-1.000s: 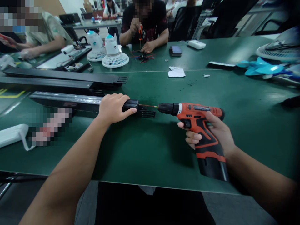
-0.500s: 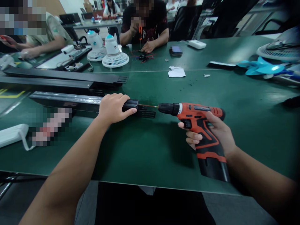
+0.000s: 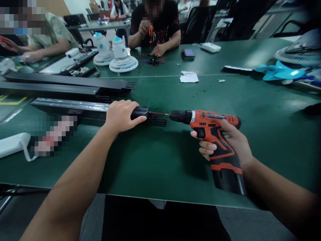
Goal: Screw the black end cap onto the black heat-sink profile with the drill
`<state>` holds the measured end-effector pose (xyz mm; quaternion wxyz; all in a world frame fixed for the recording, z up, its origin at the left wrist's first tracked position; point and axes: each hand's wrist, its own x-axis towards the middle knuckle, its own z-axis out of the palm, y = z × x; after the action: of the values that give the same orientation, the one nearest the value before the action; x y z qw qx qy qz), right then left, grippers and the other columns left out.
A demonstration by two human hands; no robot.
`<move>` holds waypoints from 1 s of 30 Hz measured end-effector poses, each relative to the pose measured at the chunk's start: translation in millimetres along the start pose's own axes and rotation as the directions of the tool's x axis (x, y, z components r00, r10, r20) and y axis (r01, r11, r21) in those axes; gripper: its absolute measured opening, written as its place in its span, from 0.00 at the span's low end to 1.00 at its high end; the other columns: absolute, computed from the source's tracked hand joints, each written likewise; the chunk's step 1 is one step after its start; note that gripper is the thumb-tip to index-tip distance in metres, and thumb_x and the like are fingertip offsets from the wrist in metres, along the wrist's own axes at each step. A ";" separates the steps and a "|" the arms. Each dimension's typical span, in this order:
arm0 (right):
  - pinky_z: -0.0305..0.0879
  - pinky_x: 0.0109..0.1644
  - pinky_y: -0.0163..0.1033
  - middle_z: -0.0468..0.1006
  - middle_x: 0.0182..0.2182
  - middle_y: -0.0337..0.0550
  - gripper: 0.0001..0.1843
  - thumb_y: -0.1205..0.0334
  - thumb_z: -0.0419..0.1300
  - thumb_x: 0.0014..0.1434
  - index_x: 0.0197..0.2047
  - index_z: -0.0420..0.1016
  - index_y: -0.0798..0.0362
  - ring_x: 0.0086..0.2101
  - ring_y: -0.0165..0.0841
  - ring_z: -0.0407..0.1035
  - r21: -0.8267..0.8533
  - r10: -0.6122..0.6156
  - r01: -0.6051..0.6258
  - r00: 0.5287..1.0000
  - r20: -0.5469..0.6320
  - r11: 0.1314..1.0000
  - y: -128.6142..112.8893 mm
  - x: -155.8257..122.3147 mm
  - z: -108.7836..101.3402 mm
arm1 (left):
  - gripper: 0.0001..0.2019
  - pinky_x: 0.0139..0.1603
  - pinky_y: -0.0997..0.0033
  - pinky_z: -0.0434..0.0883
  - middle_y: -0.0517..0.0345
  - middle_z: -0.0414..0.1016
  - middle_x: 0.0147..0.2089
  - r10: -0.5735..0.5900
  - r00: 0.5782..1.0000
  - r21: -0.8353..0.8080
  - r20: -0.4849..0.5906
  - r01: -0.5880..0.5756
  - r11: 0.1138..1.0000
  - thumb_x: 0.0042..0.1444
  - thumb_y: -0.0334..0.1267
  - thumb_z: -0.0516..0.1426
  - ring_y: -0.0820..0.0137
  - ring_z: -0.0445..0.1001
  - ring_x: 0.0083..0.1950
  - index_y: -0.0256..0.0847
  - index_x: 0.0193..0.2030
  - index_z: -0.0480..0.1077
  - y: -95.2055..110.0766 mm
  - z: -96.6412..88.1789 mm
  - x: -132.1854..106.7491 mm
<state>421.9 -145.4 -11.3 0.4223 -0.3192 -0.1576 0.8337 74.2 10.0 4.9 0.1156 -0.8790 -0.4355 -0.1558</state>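
Note:
My left hand wraps over the right end of a long black housing that lies on the green table. Its fingers curl over the top, with the thumb along the near side. In my right hand is an orange and black cordless drill, held by its pistol grip with the index finger by the trigger. From the drill's chuck a long thin bit points left and reaches the housing's end face. Whether its tip sits in a screw is hidden. Slotted black tabs stick out below the bit.
More long black panels lie behind the housing. Two white fan units stand farther back. Blue fan blades are at the right, a paper scrap mid-table. Across the table a person holds an orange screwdriver.
Almost nothing differs. Both hands, the drill and the housing stay in place; the co-worker at the far left shifts slightly.

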 end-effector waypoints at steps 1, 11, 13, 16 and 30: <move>0.71 0.29 0.32 0.68 0.21 0.38 0.37 0.34 0.58 0.62 0.53 0.80 0.61 0.23 0.30 0.65 -0.002 -0.003 0.003 1.000 -0.005 1.000 0.1 0.0 -0.3 | 0.38 0.44 0.54 0.67 0.46 0.81 0.42 0.000 1.000 0.000 0.000 0.000 1.000 0.63 0.73 0.45 0.51 0.78 0.44 0.41 0.50 0.78 0.0 0.0 0.0; 0.72 0.28 0.33 0.67 0.20 0.38 0.38 0.33 0.53 0.64 0.52 0.81 0.60 0.22 0.31 0.65 0.029 0.009 -0.007 0.998 -0.062 1.000 0.0 -0.5 2.2 | 0.38 0.45 0.53 0.67 0.46 0.81 0.42 -0.004 1.000 0.005 0.009 0.004 1.000 0.64 0.73 0.45 0.50 0.78 0.44 0.41 0.51 0.78 0.3 0.1 0.1; 0.71 0.28 0.33 0.67 0.20 0.38 0.38 0.32 0.52 0.64 0.52 0.81 0.61 0.22 0.31 0.65 0.030 0.009 -0.007 0.998 -0.068 1.000 0.3 -0.4 2.7 | 0.38 0.45 0.53 0.67 0.46 0.81 0.43 -0.006 1.000 0.006 0.011 0.006 1.000 0.63 0.73 0.45 0.50 0.78 0.44 0.41 0.51 0.78 0.2 0.1 0.0; 0.71 0.27 0.33 0.66 0.19 0.38 0.39 0.31 0.50 0.64 0.51 0.81 0.60 0.21 0.31 0.65 0.028 0.015 -0.013 0.997 -0.080 1.000 0.2 -0.2 3.8 | 0.37 0.45 0.53 0.67 0.46 0.81 0.42 -0.011 1.000 0.001 0.010 0.011 1.000 0.63 0.73 0.46 0.51 0.78 0.44 0.41 0.51 0.78 0.1 0.1 0.1; 0.68 0.26 0.35 0.62 0.19 0.36 0.39 0.30 0.48 0.65 0.51 0.80 0.58 0.21 0.32 0.63 0.000 0.010 -0.010 0.990 -0.139 1.000 -0.4 -0.3 7.5 | 0.37 0.46 0.53 0.67 0.47 0.81 0.43 -0.001 1.000 0.000 0.006 0.001 1.000 0.64 0.73 0.46 0.50 0.78 0.46 0.42 0.51 0.78 -0.1 0.1 -0.2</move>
<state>417.3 -145.4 -5.4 0.4278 -0.3774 -0.1263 0.8116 74.0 10.0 4.7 0.1145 -0.8792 -0.4364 -0.1533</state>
